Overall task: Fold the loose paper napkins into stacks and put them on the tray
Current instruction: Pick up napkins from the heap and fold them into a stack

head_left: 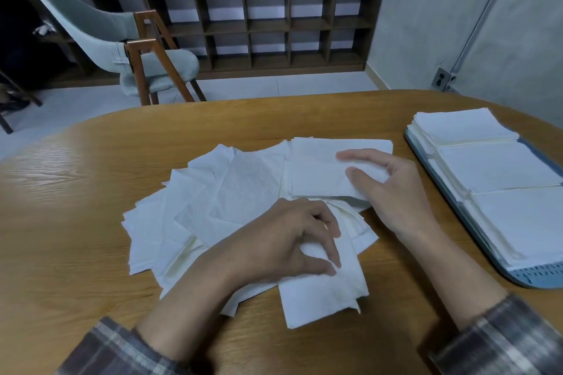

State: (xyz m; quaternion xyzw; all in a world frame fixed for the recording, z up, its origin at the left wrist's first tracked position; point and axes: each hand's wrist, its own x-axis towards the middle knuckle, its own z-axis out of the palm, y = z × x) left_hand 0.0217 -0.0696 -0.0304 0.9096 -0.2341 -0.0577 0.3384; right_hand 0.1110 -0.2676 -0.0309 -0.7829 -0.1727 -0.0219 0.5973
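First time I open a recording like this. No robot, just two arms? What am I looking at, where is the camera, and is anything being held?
There is no machine here: a person works with bare hands, and the single camera sits on their head, looking forward and down. That is why only forearms in plaid sleeves show. On the wooden table lies a pile of loose napkins; to the right, a blue tray carries folded stacks. The right hand holds a folded napkin by its right edge. The left hand has curled fingertips on the nearest napkin; whether it pinches it is unclear.
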